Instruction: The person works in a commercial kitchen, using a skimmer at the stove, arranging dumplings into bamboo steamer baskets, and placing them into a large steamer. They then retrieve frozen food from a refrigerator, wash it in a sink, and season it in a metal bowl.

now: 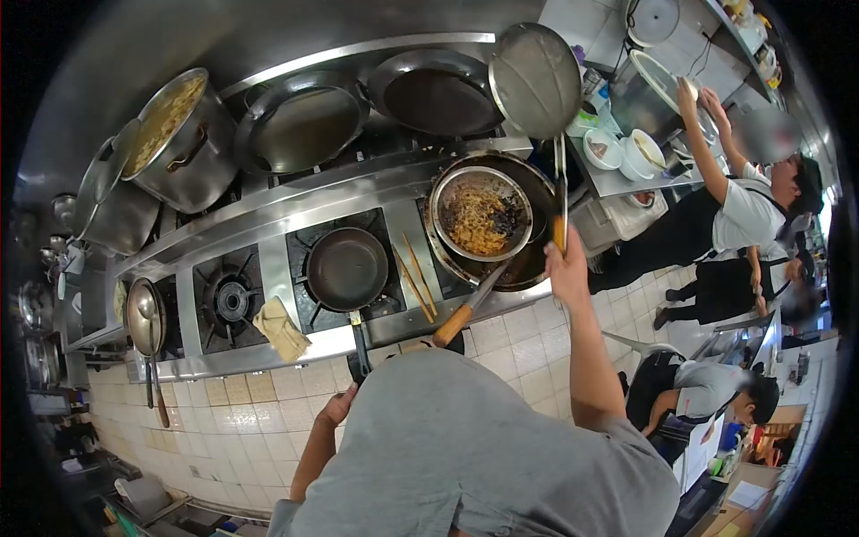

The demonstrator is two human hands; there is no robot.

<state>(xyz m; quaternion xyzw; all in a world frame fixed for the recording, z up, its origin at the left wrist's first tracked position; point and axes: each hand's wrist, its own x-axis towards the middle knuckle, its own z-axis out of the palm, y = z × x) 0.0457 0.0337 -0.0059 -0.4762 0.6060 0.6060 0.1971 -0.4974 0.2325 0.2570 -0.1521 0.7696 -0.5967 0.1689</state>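
Note:
My right hand (565,267) is wrapped round the wooden handle of a large round strainer (535,80), whose mesh head is raised above the back of the stove. Below and left of that hand, a metal bowl (481,213) of browned fried bits rests in a dark wok (541,192). A ladle with a wooden handle (455,324) leans out of the wok. My left hand (336,407) is closed at the handle of a small black frying pan (347,268), which sits on a burner. Wooden chopsticks (415,276) lie right of this pan.
A folded cloth (282,329) lies by an unlit-looking burner (233,300). Behind stand two large pans (304,125), (434,94) and a tall pot (190,148). At right, a co-worker (747,210) reaches over a counter with bowls (641,157); other people stand nearby.

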